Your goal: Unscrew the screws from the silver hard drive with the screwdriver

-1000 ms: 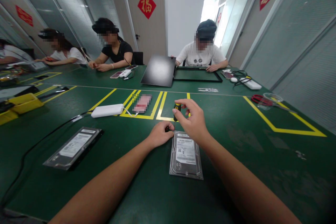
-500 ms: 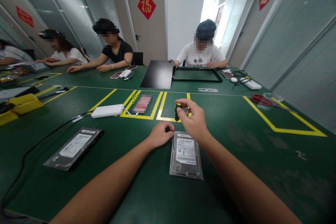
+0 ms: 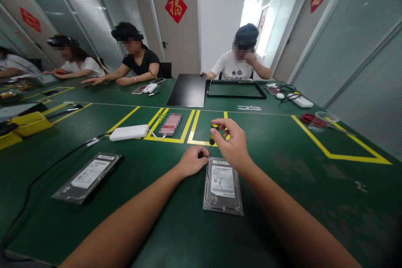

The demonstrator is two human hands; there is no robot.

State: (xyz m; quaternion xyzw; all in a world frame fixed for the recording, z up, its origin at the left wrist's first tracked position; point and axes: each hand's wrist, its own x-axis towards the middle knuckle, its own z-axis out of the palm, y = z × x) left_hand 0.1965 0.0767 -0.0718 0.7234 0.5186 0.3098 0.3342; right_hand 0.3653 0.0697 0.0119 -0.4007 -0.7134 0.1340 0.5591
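My right hand (image 3: pixel 231 138) is closed around the black and yellow handle of a screwdriver (image 3: pixel 214 134), held nearly upright. Its thin shaft runs down to the far left corner of a hard drive (image 3: pixel 222 188), which lies flat with its white label up. At that corner rests my left hand (image 3: pixel 193 161), fingers and thumb closed together beside the screwdriver's tip. What they pinch, if anything, is hidden, and the exact tip contact is too small to make out. A second hard drive (image 3: pixel 89 178) lies on the table to the left.
On the green table (image 3: pixel 150 226), a white power bank (image 3: pixel 129 133) is cabled to a phone (image 3: pixel 171 124). Yellow bins (image 3: pixel 31 124) stand at left; red-handled scissors (image 3: pixel 314 119) lie at right. Across sits a person (image 3: pixel 235 65) with a dark panel (image 3: pixel 187 90) and a black frame (image 3: pixel 237 89).
The screwdriver's handle has turned slightly in my right hand, showing more yellow. My left hand and the drive stay put. The person opposite has raised one hand to the face.
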